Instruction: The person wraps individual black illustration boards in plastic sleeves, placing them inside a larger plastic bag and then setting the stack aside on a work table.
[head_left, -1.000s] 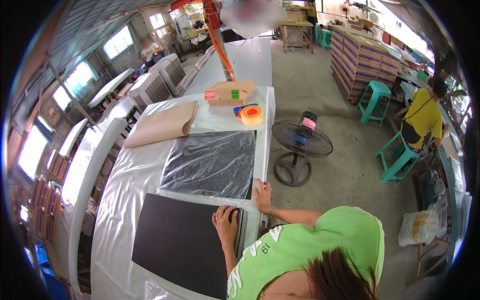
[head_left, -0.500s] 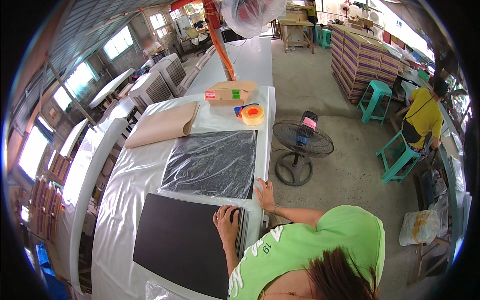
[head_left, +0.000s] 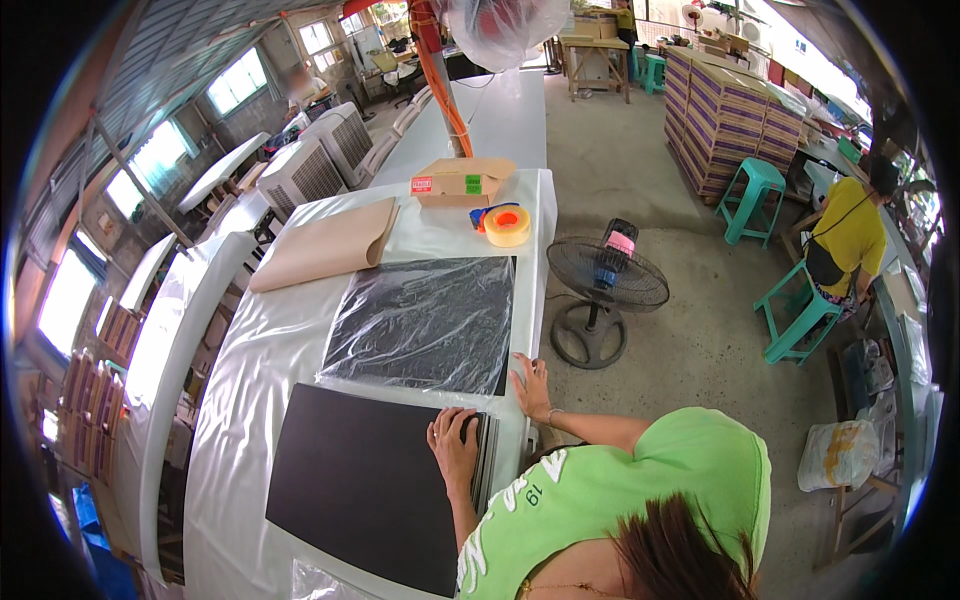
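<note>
My left hand lies on the far right corner of a stack of black sheets. Its fingers are bent and a little apart, with the tips near the stack's far edge. Layered edges of the stack show along its right side. My right hand is open, fingers spread, against the right edge of the white-covered table. Just beyond the stack lies a black sheet under wrinkled clear plastic film. The right hand is beside its near right corner, holding nothing.
Folded brown paper, an open cardboard box and a yellow tape roll lie farther up the table. A black fan stands close on the right. Beyond are green stools, stacked boxes and a person in yellow.
</note>
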